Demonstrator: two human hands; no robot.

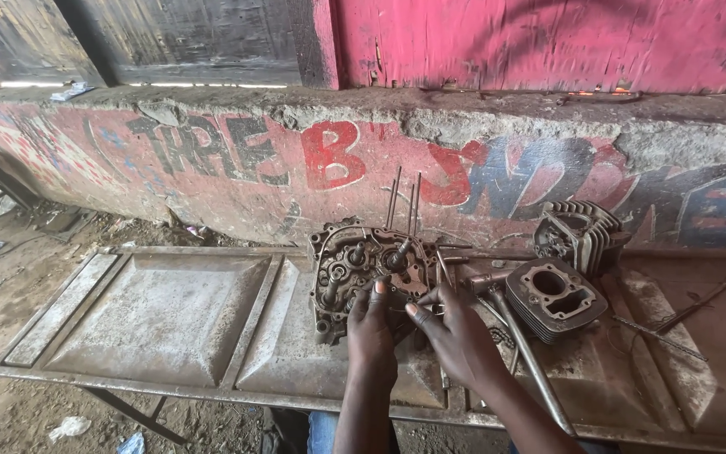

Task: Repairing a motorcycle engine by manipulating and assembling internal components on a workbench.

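Observation:
A dirty engine crankcase half [361, 267] with shafts and long studs sticking up lies on a rusty metal door panel [169, 319] used as a bench. My left hand [371, 326] rests on the case's near edge, fingertips touching its inside. My right hand [455, 332] sits just right of it, fingers curled near the case's right rim; whether it holds a small part I cannot tell.
A finned cylinder block [554, 298] lies right of my hands, and a finned cylinder head [580, 235] behind it. A long metal rod [531, 361] runs toward the near edge. Thin rods [674, 324] lie far right. A painted concrete ledge [363, 160] stands behind.

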